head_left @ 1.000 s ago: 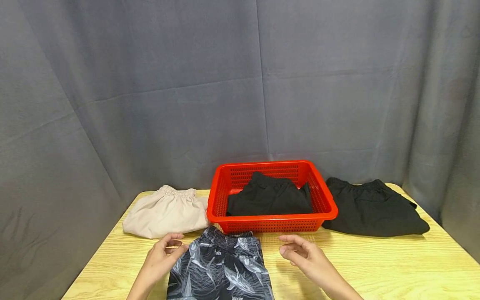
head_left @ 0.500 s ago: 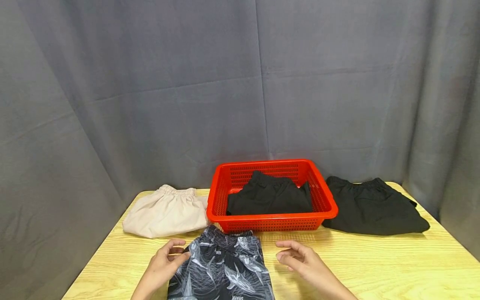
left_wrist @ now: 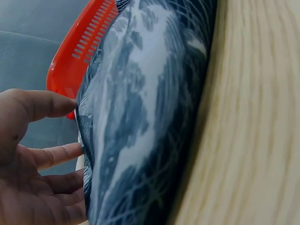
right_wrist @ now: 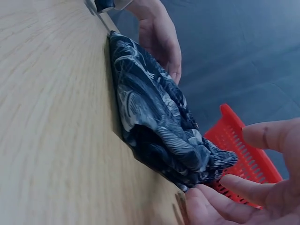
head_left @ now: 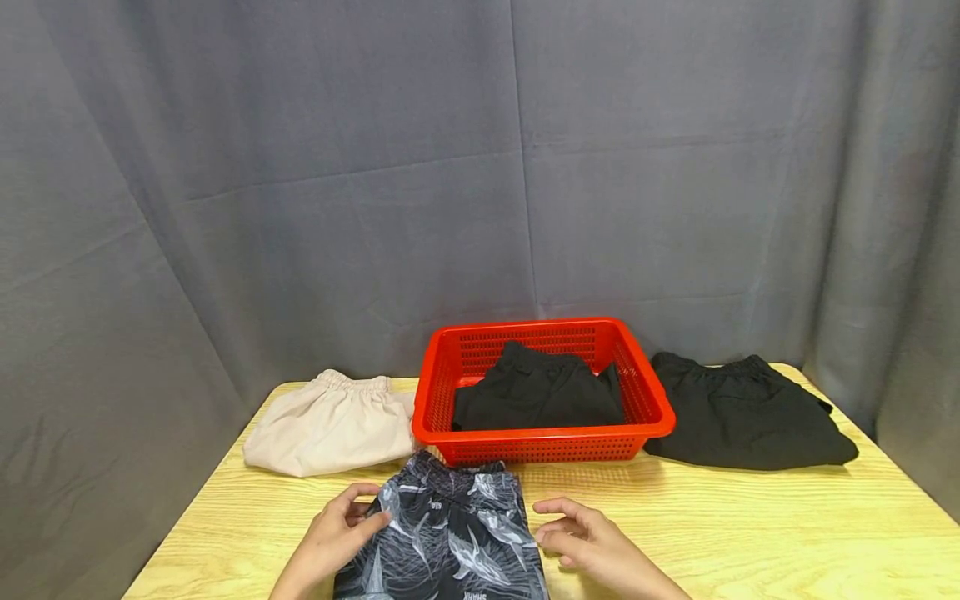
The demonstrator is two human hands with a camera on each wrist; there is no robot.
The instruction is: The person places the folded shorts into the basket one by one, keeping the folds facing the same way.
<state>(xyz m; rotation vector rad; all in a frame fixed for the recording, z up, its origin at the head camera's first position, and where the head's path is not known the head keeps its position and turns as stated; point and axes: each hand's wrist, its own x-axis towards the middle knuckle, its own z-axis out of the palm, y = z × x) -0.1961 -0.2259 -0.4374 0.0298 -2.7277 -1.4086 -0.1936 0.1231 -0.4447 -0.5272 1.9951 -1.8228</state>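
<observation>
Black shorts (head_left: 457, 533) with a grey-white shark print and an elastic waistband lie flat at the near middle of the table. My left hand (head_left: 333, 533) is at their left edge. Its thumb overlaps the fabric in the head view, and its fingertips meet the cloth's edge in the left wrist view. My right hand (head_left: 588, 537) is beside the shorts' right edge. Thumb and fingers are spread apart there, and in the right wrist view the fingertips (right_wrist: 199, 194) come right up to the waistband corner.
A red plastic basket (head_left: 540, 434) stands just behind the shorts, with folded black clothing (head_left: 543, 392) inside. Beige shorts (head_left: 337, 425) lie to its left and black shorts (head_left: 750, 417) to its right. A grey curtain (head_left: 480, 167) hangs behind the wooden table (head_left: 720, 525).
Both hands have moved inward toward the printed shorts, the left one to the right and the right one to the left. The shorts and basket stay in place.
</observation>
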